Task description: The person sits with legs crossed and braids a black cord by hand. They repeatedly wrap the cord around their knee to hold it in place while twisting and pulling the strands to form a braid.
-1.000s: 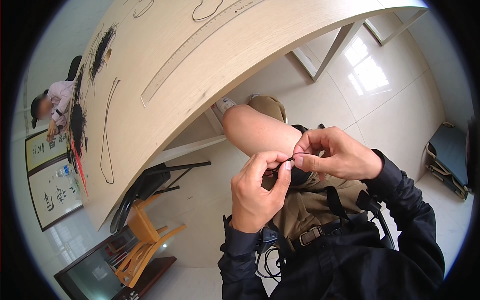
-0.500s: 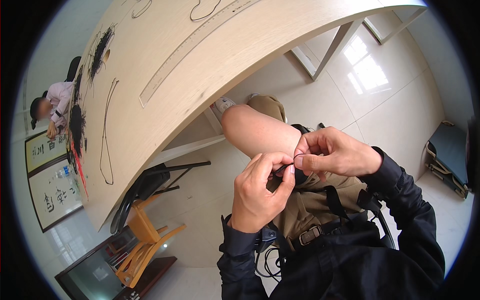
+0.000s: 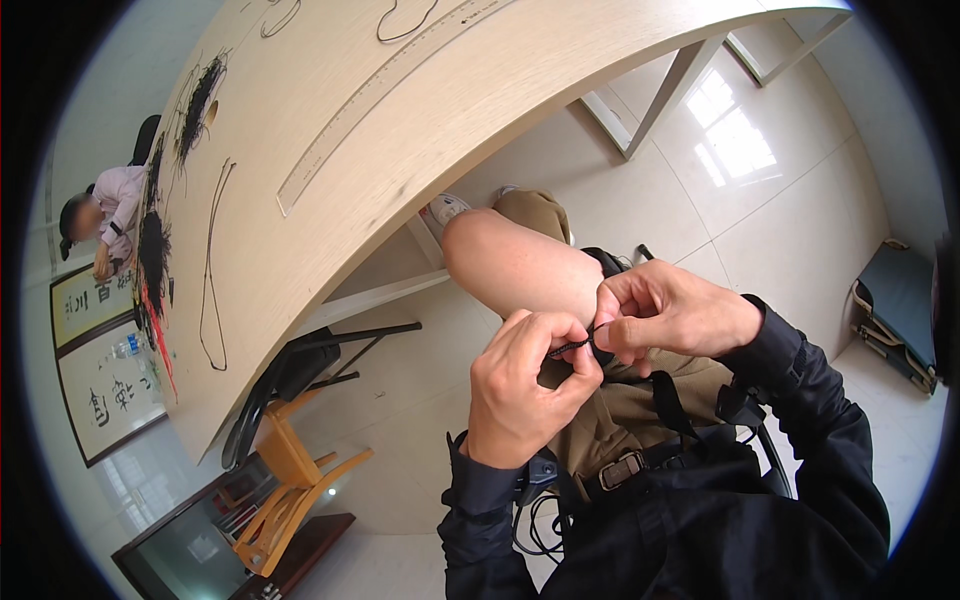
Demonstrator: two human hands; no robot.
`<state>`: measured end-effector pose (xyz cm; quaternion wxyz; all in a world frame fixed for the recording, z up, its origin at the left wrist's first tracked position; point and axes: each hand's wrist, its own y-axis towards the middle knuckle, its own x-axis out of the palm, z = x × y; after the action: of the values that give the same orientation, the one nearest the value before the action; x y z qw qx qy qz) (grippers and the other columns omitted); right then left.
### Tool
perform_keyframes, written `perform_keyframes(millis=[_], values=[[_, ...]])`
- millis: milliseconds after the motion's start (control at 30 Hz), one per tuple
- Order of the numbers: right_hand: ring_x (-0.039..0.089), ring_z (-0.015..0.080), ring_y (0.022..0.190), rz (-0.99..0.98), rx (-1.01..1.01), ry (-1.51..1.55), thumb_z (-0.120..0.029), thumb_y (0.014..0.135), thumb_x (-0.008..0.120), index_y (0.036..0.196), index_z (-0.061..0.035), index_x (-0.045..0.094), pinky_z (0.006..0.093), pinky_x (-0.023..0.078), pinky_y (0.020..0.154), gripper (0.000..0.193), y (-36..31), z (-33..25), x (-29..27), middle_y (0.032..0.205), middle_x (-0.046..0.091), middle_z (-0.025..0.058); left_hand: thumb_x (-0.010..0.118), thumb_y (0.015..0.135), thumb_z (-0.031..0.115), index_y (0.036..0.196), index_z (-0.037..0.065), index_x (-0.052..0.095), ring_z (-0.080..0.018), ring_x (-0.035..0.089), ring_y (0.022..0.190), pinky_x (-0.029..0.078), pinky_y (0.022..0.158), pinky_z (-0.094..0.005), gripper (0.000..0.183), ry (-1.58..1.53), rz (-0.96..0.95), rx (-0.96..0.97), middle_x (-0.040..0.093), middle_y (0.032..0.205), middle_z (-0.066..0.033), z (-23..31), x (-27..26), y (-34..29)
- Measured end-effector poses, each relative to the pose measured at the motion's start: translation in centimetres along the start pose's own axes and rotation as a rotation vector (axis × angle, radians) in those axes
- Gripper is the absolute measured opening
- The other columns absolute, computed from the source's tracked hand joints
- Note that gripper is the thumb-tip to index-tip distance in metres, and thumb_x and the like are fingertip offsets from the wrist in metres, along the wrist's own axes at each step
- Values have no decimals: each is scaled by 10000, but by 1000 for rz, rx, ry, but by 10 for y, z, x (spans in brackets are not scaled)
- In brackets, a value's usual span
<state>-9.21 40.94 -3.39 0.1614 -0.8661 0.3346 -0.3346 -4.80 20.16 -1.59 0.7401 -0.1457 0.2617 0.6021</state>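
Held piece: a short black braided cord (image 3: 568,349) is above the lap, off the worktop, mostly hidden by fingers.
Left hand (image 3: 525,390): its grip is closed, thumb and forefinger clamped on the cord.
Right hand (image 3: 675,312): its grip is pinched on the cord's thin end, just beside the left fingertips.
Behind the hands: a bare knee (image 3: 490,245), rolled khaki trousers and a belt buckle (image 3: 622,470).
Threads: frayed black bundles, the nearer one (image 3: 154,245) touching red strands (image 3: 161,352); a slim knotted loop (image 3: 208,270) lies apart.
Ruler: a long, flat, transparent strip (image 3: 380,85), between the loop and the worktop's curved edge.
Worktop: pale wood-grain board (image 3: 420,130) on white metal legs, hiding part of the floor.
Across it: a co-worker in a pink sleeve (image 3: 122,200), near framed calligraphy (image 3: 105,390).
Seats: a black folding chair (image 3: 290,375) and an orange-brown wooden chair (image 3: 283,450) beyond the worktop's edge.
Floor: glossy cream tiles (image 3: 800,210) reflecting a window; a folded blue-grey fabric item (image 3: 895,310) by the wall.
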Motion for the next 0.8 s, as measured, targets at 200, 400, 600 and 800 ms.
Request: perform_keyframes(millis=[200,400,600,800], values=[[657,105,809,67,-108,61,-132,976,608,972,4,596,278,593,712,137,2,4,3,876,661,46,722,732,-41,872,17,627,-110,589,638,497,612,-259,179,-20,11,21,621,744,-42,0,2,1],[653,103,837,80,-147,95,-162,1003,592,989,-6,589,275,591,712,157,6,9,6,906,652,41,725,734,-39,875,20,627,-98,575,639,492,611,-252,182,-3,10,-16,611,731,-36,0,-1,-1],[638,92,852,51,-142,42,-192,1022,586,1018,-8,594,258,582,696,185,1,4,4,920,648,37,731,780,-7,903,19,643,-101,581,654,492,638,-254,153,-57,39,-100,637,753,-32,3,-2,-1],[628,75,839,88,-181,21,-238,1020,612,1070,-5,612,244,571,677,238,4,5,6,932,662,31,738,820,3,917,14,649,-107,600,687,496,661,-255,132,-48,12,-114,655,775,-40,1,-8,-2]])
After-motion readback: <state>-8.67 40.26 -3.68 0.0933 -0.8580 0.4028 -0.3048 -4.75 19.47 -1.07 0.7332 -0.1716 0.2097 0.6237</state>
